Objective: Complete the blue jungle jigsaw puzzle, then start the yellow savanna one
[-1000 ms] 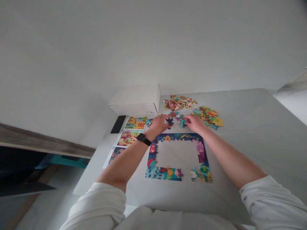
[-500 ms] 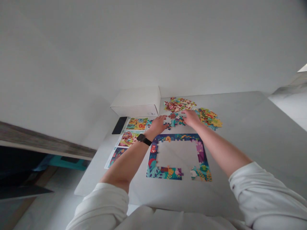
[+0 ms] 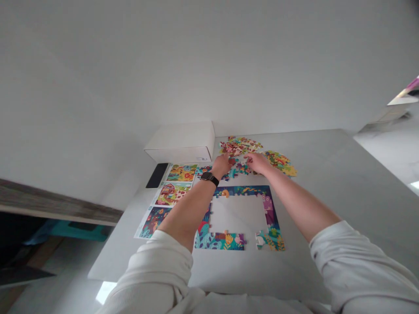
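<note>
Over the loose sea-picture puzzle pieces, my left hand wears a dark watch and has its fingers drawn together, pointing down; whatever is under the fingertips is hidden. A reddish piece lies just to its right. My right hand is at the right side of the same pieces, index finger stretched out and thumb slightly apart, with no held piece visible. Nearer to me lies a rectangular puzzle border, with a gap in its bottom edge and bare table inside. My left forearm hides part of its left side.
Behind my hands lies a pink-and-red pile of pieces; a yellow-green pile is to the right. A white box stands by the wall. A phone and a sheet with three pictures lie at left.
My left hand has shifted slightly right and away from me, its spread fingers now drawn together. My right hand stays near the same pieces. The camera view has tilted and shifted slightly.
</note>
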Action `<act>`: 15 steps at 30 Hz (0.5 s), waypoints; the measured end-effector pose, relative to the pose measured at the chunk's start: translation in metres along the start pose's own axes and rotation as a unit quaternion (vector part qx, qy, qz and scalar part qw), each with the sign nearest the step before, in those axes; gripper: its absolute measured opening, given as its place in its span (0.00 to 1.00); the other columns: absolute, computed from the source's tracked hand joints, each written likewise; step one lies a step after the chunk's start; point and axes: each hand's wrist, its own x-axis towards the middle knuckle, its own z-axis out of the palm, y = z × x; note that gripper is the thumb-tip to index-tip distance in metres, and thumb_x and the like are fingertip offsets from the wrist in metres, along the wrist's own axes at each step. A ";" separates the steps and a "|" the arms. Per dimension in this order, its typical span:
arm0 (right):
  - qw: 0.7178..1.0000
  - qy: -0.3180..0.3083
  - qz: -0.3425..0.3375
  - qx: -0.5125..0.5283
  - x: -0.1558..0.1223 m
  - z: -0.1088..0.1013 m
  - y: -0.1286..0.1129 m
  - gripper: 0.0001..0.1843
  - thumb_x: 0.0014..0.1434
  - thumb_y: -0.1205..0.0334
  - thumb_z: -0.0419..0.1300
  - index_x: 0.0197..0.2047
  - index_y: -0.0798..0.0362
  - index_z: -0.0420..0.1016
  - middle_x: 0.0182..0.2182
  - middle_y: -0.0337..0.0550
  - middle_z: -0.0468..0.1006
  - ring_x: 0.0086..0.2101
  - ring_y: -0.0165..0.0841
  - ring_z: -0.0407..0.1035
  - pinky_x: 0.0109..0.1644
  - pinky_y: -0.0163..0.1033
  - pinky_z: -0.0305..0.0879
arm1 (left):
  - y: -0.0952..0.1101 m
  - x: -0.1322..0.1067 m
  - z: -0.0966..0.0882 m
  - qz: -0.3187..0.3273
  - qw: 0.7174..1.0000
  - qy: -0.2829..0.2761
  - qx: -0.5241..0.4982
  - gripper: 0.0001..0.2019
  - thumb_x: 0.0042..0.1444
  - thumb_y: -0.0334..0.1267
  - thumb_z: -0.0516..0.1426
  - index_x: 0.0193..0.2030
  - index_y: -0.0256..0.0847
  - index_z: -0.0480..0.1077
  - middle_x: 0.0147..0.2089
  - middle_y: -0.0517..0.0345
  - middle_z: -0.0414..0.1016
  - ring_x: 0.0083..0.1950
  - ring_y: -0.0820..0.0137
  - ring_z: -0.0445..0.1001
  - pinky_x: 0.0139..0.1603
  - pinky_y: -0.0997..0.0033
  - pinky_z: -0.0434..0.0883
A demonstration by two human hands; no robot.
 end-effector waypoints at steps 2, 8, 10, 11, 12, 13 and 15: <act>0.998 0.017 0.029 0.045 0.000 -0.006 0.006 0.21 0.65 0.70 0.63 0.60 0.48 0.82 0.47 0.45 0.88 0.46 0.37 0.81 0.54 0.39 0.72 | -0.004 -0.001 -0.001 0.001 1.000 0.007 -0.013 0.24 0.62 0.37 0.64 0.64 0.38 0.69 0.56 0.40 0.82 0.58 0.54 0.81 0.57 0.59 0.76; 0.985 0.056 0.090 0.135 0.005 -0.011 0.018 0.19 0.66 0.68 0.61 0.58 0.51 0.82 0.45 0.47 0.88 0.40 0.36 0.81 0.50 0.40 0.73 | -0.017 -0.018 -0.017 -0.001 0.999 0.029 -0.041 0.29 0.60 0.36 0.64 0.68 0.40 0.66 0.55 0.43 0.82 0.55 0.55 0.81 0.54 0.61 0.76; 0.983 0.063 0.088 0.147 0.008 -0.009 0.021 0.18 0.66 0.67 0.61 0.57 0.51 0.82 0.43 0.47 0.88 0.39 0.36 0.81 0.51 0.42 0.74 | -0.022 -0.028 -0.025 -0.006 0.998 0.028 -0.049 0.31 0.60 0.35 0.64 0.70 0.40 0.64 0.57 0.44 0.82 0.55 0.55 0.81 0.54 0.60 0.76; 0.983 0.067 0.084 0.150 0.009 -0.007 0.022 0.18 0.65 0.68 0.61 0.56 0.52 0.83 0.41 0.46 0.88 0.39 0.36 0.81 0.51 0.42 0.74 | -0.025 -0.034 -0.028 -0.006 0.998 0.025 -0.053 0.32 0.59 0.35 0.64 0.71 0.40 0.63 0.58 0.45 0.82 0.55 0.56 0.82 0.54 0.60 0.76; 0.982 0.071 0.081 0.154 0.010 -0.004 0.023 0.17 0.65 0.68 0.61 0.55 0.52 0.83 0.40 0.46 0.88 0.40 0.36 0.81 0.51 0.42 0.75 | -0.029 -0.040 -0.031 -0.005 0.998 0.022 -0.055 0.33 0.59 0.36 0.64 0.71 0.41 0.62 0.59 0.45 0.82 0.55 0.56 0.82 0.54 0.60 0.76; 0.981 0.072 0.079 0.161 0.012 -0.002 0.023 0.17 0.65 0.68 0.62 0.55 0.52 0.83 0.39 0.45 0.88 0.40 0.36 0.81 0.51 0.41 0.75 | -0.033 -0.045 -0.033 0.000 0.998 0.021 -0.055 0.34 0.60 0.36 0.64 0.72 0.41 0.62 0.59 0.46 0.81 0.55 0.57 0.82 0.55 0.61 0.76; 0.976 0.066 0.090 0.185 0.014 0.004 0.021 0.17 0.65 0.68 0.62 0.55 0.52 0.82 0.40 0.45 0.88 0.38 0.35 0.81 0.49 0.40 0.76 | -0.041 -0.056 -0.037 0.016 0.998 0.020 -0.052 0.34 0.60 0.37 0.63 0.72 0.41 0.61 0.59 0.47 0.82 0.56 0.58 0.82 0.56 0.61 0.76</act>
